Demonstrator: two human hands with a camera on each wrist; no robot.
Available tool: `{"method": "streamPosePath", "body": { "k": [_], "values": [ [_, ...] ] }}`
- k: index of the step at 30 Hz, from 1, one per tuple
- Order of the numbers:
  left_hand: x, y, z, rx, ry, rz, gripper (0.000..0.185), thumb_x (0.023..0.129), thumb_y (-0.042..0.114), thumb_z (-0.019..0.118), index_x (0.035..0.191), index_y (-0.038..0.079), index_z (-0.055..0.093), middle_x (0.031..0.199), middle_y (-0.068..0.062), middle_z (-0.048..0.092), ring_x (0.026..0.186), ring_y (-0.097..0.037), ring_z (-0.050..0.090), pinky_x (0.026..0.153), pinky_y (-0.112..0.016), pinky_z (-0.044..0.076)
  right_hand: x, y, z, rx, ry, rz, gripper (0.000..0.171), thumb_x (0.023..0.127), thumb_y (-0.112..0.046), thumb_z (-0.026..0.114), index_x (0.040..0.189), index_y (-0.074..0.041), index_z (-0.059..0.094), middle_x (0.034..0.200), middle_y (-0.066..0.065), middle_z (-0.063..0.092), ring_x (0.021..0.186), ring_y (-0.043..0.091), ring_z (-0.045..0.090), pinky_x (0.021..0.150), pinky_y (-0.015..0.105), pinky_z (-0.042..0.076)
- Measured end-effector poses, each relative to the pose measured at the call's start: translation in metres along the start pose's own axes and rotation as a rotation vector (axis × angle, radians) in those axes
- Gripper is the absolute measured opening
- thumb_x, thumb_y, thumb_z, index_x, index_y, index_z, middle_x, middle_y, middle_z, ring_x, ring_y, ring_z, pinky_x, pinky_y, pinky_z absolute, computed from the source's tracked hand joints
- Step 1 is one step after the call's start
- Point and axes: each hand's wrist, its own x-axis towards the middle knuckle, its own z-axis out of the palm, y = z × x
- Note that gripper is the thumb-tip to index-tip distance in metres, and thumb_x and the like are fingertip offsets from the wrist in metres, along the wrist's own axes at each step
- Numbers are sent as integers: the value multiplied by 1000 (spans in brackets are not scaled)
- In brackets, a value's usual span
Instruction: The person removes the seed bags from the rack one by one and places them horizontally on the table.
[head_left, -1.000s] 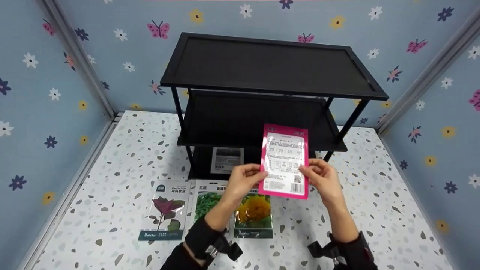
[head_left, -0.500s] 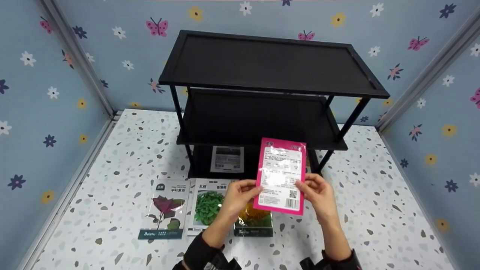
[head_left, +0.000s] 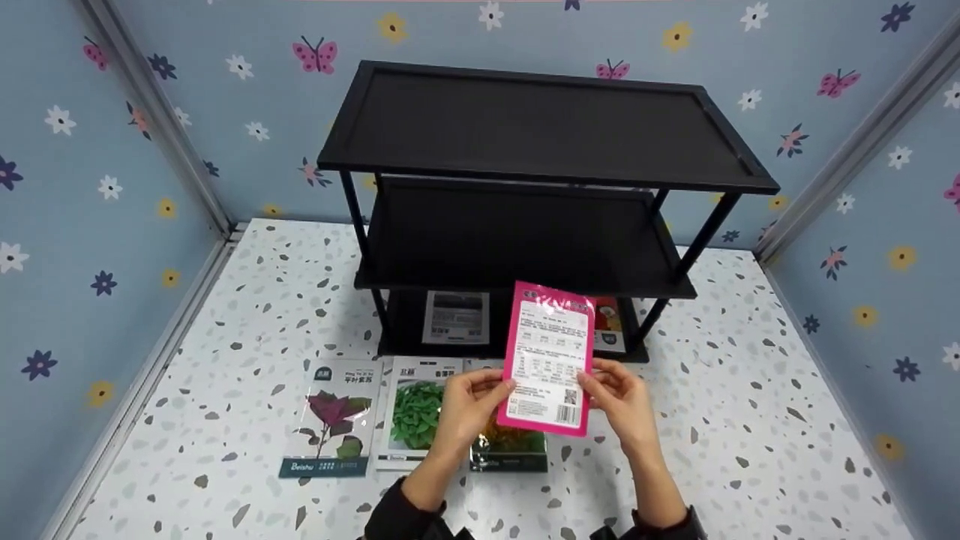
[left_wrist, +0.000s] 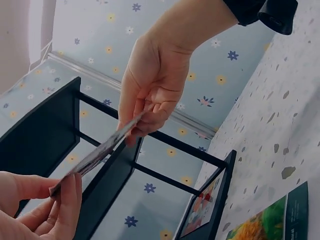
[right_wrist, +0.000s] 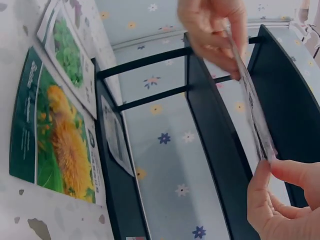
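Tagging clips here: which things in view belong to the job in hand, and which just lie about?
Likely job:
pink packet, held by left hand and right hand
black rack
bottom-shelf packets
three front packets

Likely just background:
speckled table
flowered wall

Into the rack [head_left: 547, 214] there is room to pass from the front between its top board [head_left: 540, 124] and middle board [head_left: 517, 244]; its posts [head_left: 704, 236] stand in the way at both ends, and the pink packet [head_left: 547, 360] partly bars the front of the rack's bottom board [head_left: 405, 326]
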Motion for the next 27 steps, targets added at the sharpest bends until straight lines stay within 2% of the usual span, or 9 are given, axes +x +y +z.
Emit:
{"method": "streamPosePath", "body": {
  "k": [5, 8, 15, 21, 27],
  "values": [
    [-4, 4, 6, 252, 83, 183, 16, 78, 3, 65, 90, -7, 66, 76, -12, 64, 64, -18, 60, 57, -24, 51, -4, -1, 4, -136, 40, -133, 29, 81, -3, 62, 107, 8, 56, 91, 18, 60, 76, 15, 58, 64, 29, 52],
    [-6, 3, 10, 372, 115, 301, 11, 77, 2, 65, 87, -3, 68, 73, -7, 65, 60, -13, 59, 53, -21, 50, -8, -4, 8, -171, 61, -199, 29, 82, -3, 62, 108, 8, 57, 95, 19, 60, 81, 14, 58, 67, 25, 50],
    [-10, -3, 21, 594, 163, 598, 10, 76, -2, 63, 85, -2, 69, 71, -4, 62, 58, -7, 56, 50, -12, 46, -16, -12, 17, -52, -48, -256, 33, 84, -1, 57, 113, 15, 51, 101, 27, 58, 84, 11, 60, 70, 23, 51],
    [-11, -10, 28, 747, 212, 762, 12, 73, -1, 67, 84, 2, 70, 70, 1, 60, 59, -6, 54, 52, -13, 44, -21, -15, 21, 56, -127, -248, 38, 87, 2, 52, 119, 19, 42, 111, 33, 51, 92, 11, 59, 76, 25, 50],
    [-11, -19, 33, 921, 252, 914, 20, 66, 1, 71, 86, 6, 71, 72, 1, 57, 63, -10, 54, 54, -19, 46, -22, -13, 22, 125, -112, -228, 40, 89, -1, 51, 119, 22, 39, 112, 35, 49, 94, 15, 59, 77, 29, 50]
  ]
}}
